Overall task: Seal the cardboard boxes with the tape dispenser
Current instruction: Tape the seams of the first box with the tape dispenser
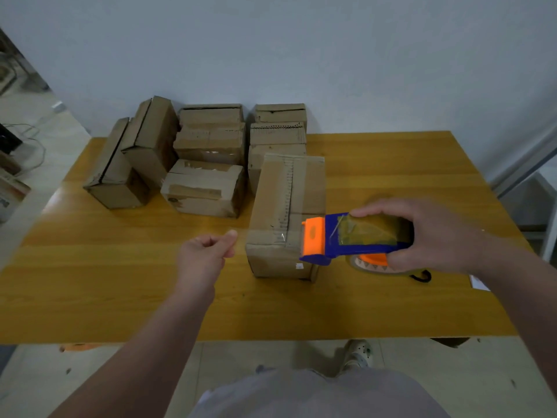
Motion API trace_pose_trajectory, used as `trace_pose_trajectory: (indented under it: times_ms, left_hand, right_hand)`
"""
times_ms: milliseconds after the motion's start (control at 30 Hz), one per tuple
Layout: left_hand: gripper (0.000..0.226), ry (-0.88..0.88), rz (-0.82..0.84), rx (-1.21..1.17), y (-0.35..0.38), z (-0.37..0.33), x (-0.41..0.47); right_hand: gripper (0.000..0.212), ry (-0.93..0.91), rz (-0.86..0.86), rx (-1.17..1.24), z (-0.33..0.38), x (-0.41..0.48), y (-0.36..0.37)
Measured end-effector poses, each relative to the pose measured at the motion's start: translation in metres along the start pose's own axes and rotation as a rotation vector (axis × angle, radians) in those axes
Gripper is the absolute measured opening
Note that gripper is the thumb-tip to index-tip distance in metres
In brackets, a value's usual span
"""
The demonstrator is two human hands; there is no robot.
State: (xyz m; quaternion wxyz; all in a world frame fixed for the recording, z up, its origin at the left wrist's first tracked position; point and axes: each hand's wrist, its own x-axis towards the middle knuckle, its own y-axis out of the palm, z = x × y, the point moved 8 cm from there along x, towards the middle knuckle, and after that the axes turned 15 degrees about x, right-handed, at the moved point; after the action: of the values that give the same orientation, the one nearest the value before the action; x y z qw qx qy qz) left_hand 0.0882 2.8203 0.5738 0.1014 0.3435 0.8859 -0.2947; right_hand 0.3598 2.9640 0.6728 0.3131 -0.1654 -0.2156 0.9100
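Observation:
A long cardboard box [280, 206] lies in the middle of the wooden table [120, 297], its top flaps closed along a centre seam. My right hand [428, 233] grips a blue and orange tape dispenser [343, 236] holding a roll of clear tape. The dispenser's orange front sits at the box's near right corner. My left hand [208, 251] hovers just left of the box with thumb and forefinger pinched together; a faint clear strip may run from them toward the box, but I cannot tell for sure.
Several more cardboard boxes [205, 188] are piled at the back of the table against the white wall. A small black loop [422, 277] and a white slip [479, 282] lie on the table under my right forearm.

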Motion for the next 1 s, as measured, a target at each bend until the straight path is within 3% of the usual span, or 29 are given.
trace_pose_trajectory:
  times_ms: [533, 667, 800, 900, 1000]
  left_hand:
    - [0.022, -0.003, 0.047, 0.073, 0.021, 0.022, 0.009]
    - [0.028, 0.037, 0.085, 0.267, 0.026, 0.019, 0.014]
    - [0.019, 0.098, 0.105, 0.525, 0.024, 0.019, 0.013]
    - [0.023, 0.226, -0.032, 0.293, 0.013, -0.004, -0.003]
    - [0.044, 0.262, 0.124, 0.165, 0.031, -0.016, -0.027]
  right_hand:
    - [0.065, -0.086, -0.004, -0.032, -0.012, 0.006, 0.012]
    - [0.066, -0.080, -0.019, -0.002, -0.019, 0.006, 0.012]
    - [0.065, -0.065, -0.029, 0.024, -0.020, 0.006, 0.010]
    - [0.065, -0.055, -0.030, 0.020, -0.021, 0.006, 0.012]
    - [0.065, -0.038, -0.035, 0.034, -0.022, 0.006, 0.012]
